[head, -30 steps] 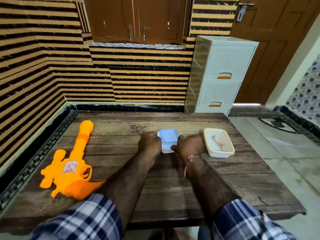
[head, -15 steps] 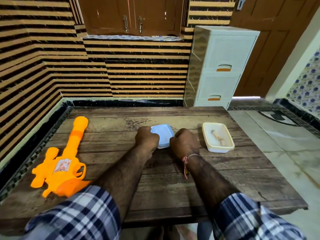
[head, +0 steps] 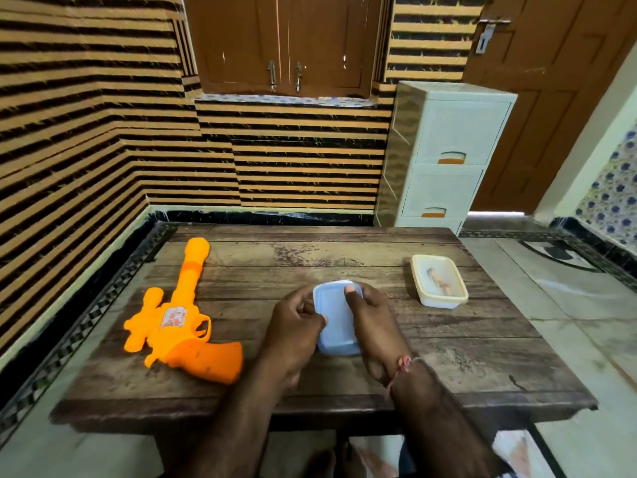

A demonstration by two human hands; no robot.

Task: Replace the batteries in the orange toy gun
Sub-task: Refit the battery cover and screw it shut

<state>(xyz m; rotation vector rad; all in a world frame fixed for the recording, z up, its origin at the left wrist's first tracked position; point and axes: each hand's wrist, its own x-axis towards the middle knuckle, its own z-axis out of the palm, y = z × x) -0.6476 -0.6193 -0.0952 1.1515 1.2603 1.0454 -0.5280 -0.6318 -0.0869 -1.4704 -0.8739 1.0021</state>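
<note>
Pulled nearer since a moment ago, blue lidded box (head: 336,317) at centre frame, gripped between left hand (head: 295,326) and right hand (head: 370,313), thumb on lid; likely about to be opened for batteries. Orange toy gun (head: 179,317) untouched at left on wooden worktop (head: 448,357); cream open tub (head: 438,285) upper right. Behind: striped wall (head: 86,132), white drawer unit (head: 444,157), brown door (head: 551,98).

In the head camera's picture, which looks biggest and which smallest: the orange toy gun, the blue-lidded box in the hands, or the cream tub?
1. Orange plastic toy gun, clearly largest.
2 and 3. Pale blue-lidded plastic box and open cream plastic tub look much alike; the box sits nearer the camera and hands partly cover it, so I would not rank them.
</note>
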